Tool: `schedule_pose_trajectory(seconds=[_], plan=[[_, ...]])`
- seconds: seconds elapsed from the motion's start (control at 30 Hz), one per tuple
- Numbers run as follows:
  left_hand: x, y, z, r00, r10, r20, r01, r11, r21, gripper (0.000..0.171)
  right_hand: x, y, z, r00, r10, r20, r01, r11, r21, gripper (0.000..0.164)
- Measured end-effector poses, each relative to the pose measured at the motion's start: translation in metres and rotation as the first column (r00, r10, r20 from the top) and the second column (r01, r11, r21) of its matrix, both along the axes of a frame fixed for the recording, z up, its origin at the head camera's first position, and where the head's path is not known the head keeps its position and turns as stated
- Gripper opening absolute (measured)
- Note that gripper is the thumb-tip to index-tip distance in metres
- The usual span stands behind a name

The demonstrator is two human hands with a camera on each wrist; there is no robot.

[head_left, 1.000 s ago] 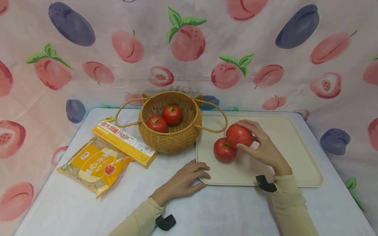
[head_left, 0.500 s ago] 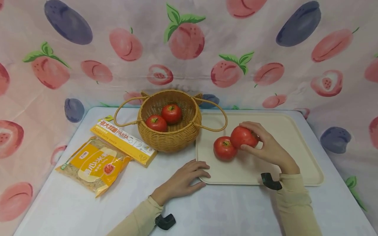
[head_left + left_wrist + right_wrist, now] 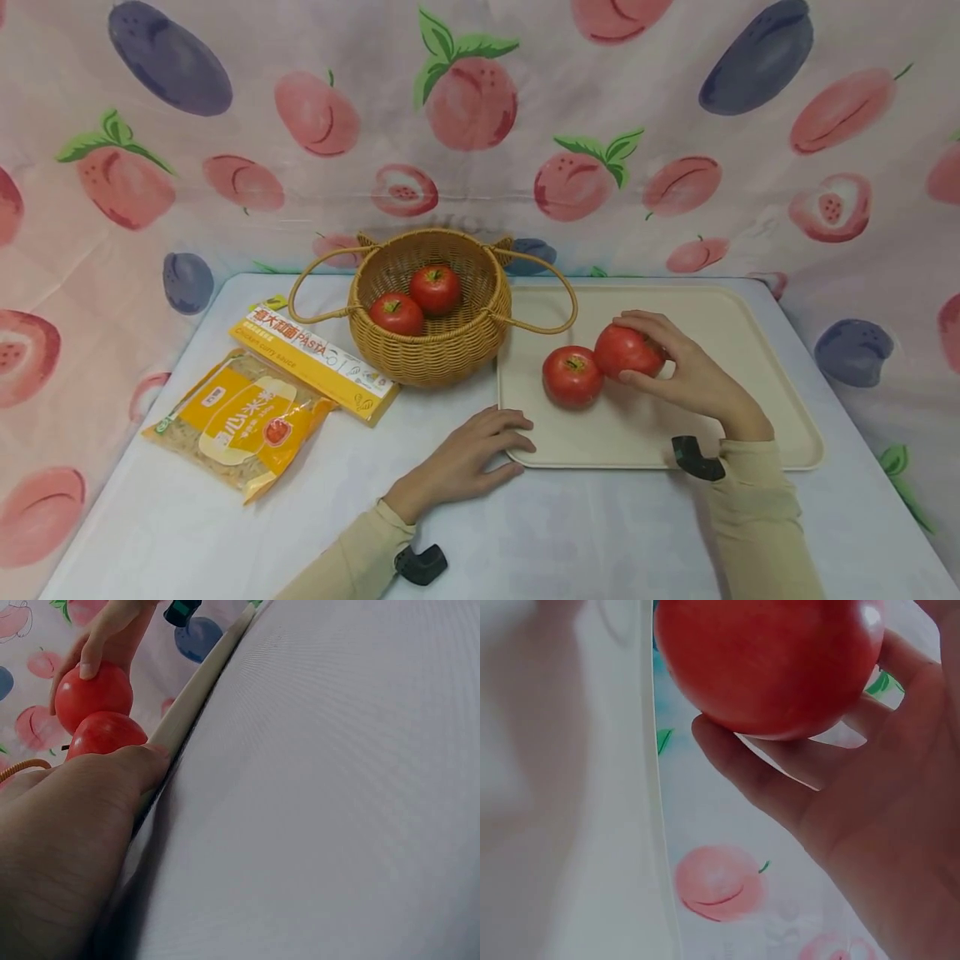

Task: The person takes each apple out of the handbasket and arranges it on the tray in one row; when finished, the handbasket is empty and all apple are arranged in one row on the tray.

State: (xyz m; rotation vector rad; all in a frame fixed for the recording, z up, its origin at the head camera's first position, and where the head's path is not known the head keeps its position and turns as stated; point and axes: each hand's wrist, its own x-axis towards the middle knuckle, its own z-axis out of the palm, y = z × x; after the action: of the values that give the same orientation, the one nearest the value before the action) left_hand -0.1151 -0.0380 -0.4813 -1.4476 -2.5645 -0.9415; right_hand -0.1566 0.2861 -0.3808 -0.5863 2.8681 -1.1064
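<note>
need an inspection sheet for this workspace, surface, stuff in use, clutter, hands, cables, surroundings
Surface: white-covered table, beige tray on its right.
Job's things: held red fruit, contact with tray unclear; second red fruit on the tray; two red fruits in the wicker basket.
Clutter: yellow pasta box and yellow food bag, left of the basket.
Left hand: touching the tray's near-left corner.
Right hand: gripping the held red fruit.
Cables: nothing seen.
Surroundings: fruit-print backdrop behind and at both sides.

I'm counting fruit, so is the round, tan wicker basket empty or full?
Neither: the round, tan wicker basket holds two shiny, round red fruits, and bare woven wall shows behind them in the head view.
</note>
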Motion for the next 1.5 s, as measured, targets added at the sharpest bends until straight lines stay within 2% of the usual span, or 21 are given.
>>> schedule_pose_trajectory(seconds=[0.27, 0.63, 0.83, 0.97, 1.23, 1.5], plan=[[0.000, 0.000, 0.000, 1.000, 0.002, 0.006, -0.002, 1.000, 0.000, 0.024, -0.003, 0.005, -0.003, 0.999, 0.034, -0.035, -0.033, 0.999, 0.029, 0.063], [-0.001, -0.001, 0.000, 1.000, -0.001, 0.013, 0.001, 1.000, -0.002, 0.024, -0.005, 0.006, -0.010, 0.997, 0.075, 0.020, -0.076, 0.994, 0.076, 0.064], [0.000, 0.000, 0.000, 1.000, -0.001, 0.007, 0.001, 1.000, 0.000, 0.024, -0.004, 0.005, -0.016, 0.992, 0.056, 0.117, -0.066, 0.994, 0.088, 0.075], [0.000, 0.000, 0.000, 1.000, -0.002, 0.010, 0.002, 1.000, 0.003, 0.024, -0.003, 0.005, -0.018, 0.986, 0.049, 0.161, -0.066, 0.993, 0.101, 0.072], [0.000, 0.000, 0.002, 1.000, -0.001, 0.020, 0.001, 1.000, -0.001, 0.024, -0.003, 0.001, -0.017, 0.983, 0.039, 0.179, -0.063, 0.989, 0.131, 0.071], [0.000, 0.000, 0.001, 1.000, 0.002, 0.020, -0.002, 1.000, 0.000, 0.024, -0.004, -0.001, -0.020, 0.984, -0.004, 0.180, -0.019, 0.992, 0.127, 0.074]])
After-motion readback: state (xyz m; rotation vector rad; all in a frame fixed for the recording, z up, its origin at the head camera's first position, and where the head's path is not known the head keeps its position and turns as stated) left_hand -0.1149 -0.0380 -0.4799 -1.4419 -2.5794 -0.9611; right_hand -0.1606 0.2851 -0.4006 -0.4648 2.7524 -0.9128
